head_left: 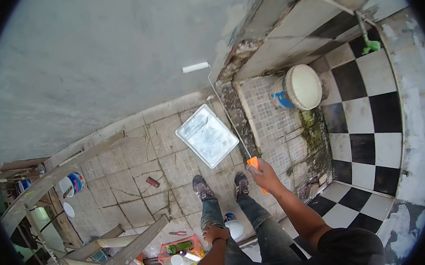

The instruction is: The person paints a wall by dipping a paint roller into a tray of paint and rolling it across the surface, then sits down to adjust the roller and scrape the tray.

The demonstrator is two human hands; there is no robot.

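Note:
My right hand (264, 173) is closed around the orange handle of a paint roller (228, 116). Its long bent wire runs forward to a white roller sleeve, which overlaps the grey wall in this view. A white paint tray (208, 136), smeared with pale paint, lies on the tiled floor left of the wire and ahead of my feet. My left hand (214, 234) is by my left knee, its fingers curled against the trouser leg, with no tool showing in it.
A large white bucket (304, 87) stands by the checkered wall at right. Wooden ladder rails (127, 249) lean at left. Near my feet are a small paint pail (234, 226), pliers (177, 233) and a red basket (196, 242) of supplies. A dark red object (152, 182) lies on the floor.

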